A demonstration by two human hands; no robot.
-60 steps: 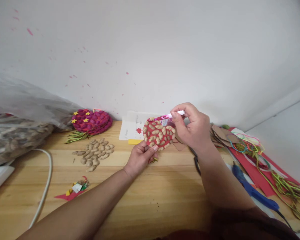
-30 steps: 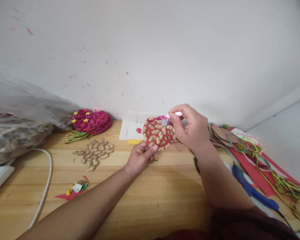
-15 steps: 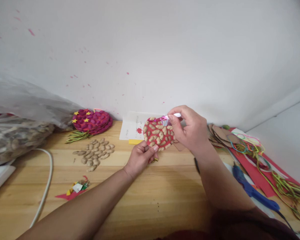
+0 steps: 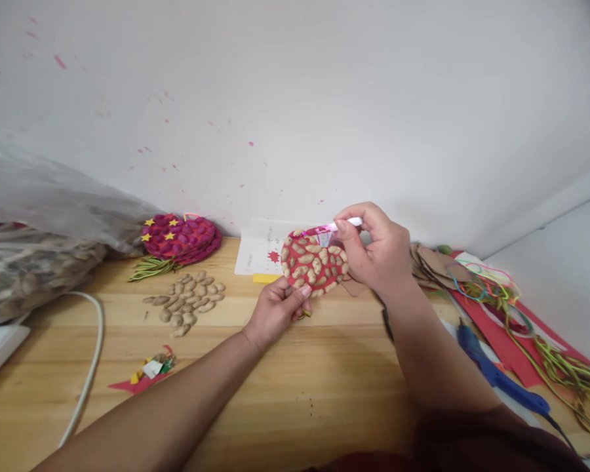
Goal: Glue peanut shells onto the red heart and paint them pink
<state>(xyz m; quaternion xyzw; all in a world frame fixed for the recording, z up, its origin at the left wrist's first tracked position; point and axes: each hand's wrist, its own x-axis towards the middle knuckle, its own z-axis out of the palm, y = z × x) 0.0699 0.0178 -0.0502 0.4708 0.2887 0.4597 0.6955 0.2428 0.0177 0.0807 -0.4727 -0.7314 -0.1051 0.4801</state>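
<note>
A red disc covered with peanuts in their shells [image 4: 316, 265] is held up above the table. My left hand [image 4: 280, 305] is closed on its lower left edge, thumb on the front. In my right hand [image 4: 376, 246] is a slim paintbrush [image 4: 350, 223], pinched between thumb and fingers. Its handle end is white, and the rest is smeared magenta. The brush lies across the disc's top edge, its tip near the upper left peanuts, where some magenta shows. Other peanuts on the disc are plain tan. A loose pile of peanuts [image 4: 191, 298] is on the table to the left.
Magenta discs with yellow stars [image 4: 179, 237] lean by the wall. At left are a plastic bag of peanuts [image 4: 34, 269] and a white cable [image 4: 96, 354]. A blue glue gun [image 4: 501, 380], cords [image 4: 560, 367] and cardboard discs [image 4: 435, 265] lie at right. Paper scraps [image 4: 150, 373] sit front left.
My right hand has shifted slightly up and to the right with the paintbrush, so more of its magenta-smeared length shows. My left hand and the peanut disc have stayed about still.
</note>
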